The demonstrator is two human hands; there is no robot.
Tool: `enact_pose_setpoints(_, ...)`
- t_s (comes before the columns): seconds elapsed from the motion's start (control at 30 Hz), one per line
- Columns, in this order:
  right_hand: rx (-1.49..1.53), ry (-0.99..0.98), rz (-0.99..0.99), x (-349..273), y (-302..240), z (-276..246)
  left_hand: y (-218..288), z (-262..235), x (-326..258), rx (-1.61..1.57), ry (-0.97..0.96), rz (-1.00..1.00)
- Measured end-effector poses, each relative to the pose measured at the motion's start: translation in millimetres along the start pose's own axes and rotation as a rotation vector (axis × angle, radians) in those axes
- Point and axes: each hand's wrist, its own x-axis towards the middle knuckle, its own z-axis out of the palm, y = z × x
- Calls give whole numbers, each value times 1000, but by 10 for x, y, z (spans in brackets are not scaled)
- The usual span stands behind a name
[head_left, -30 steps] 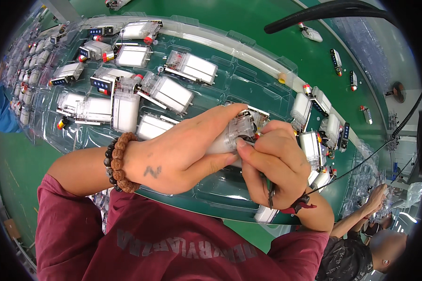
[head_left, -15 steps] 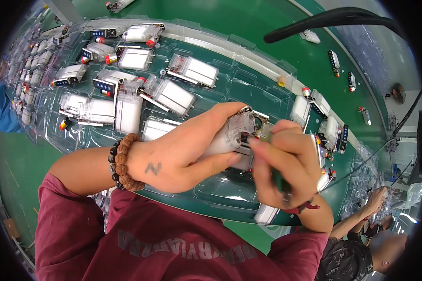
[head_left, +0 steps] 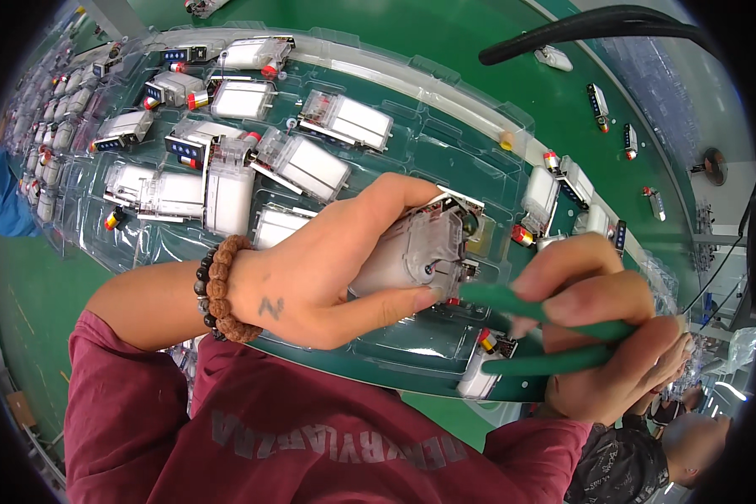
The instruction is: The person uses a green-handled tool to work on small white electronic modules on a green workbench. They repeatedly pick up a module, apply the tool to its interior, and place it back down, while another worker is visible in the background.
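Note:
My left hand grips a unit with a clear plastic housing and a pale cylindrical body. A small circuit board and fine wires show at its right end, and my thumb presses along its near side. Just right of the unit, my right hand is closed round a two-armed green tool. Its green arms spread leftward, and the upper one reaches close to the unit's near right corner. Whether they touch cannot be told, and the rest of the tool is hidden by my fingers.
Clear plastic trays on the green table hold several similar white units, some with red-and-yellow cylinders. Another unit lies at the near edge. A black cable hangs above at the upper right. A co-worker is at the lower right.
My right hand has moved right, away from the unit, and the green tool has swung from the palm to point left with arms spread. My left hand still holds the unit, slightly turned.

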Motion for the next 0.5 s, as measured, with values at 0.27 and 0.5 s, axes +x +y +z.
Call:
enact_pose_setpoints(0.27, -125, -28, 63, -50, 4, 24, -15, 9, -31, 102, -57, 3)
enact_pose_setpoints(0.5, -117, -8, 74, -73, 71, 83, -1, 13, -38, 144, -99, -51)
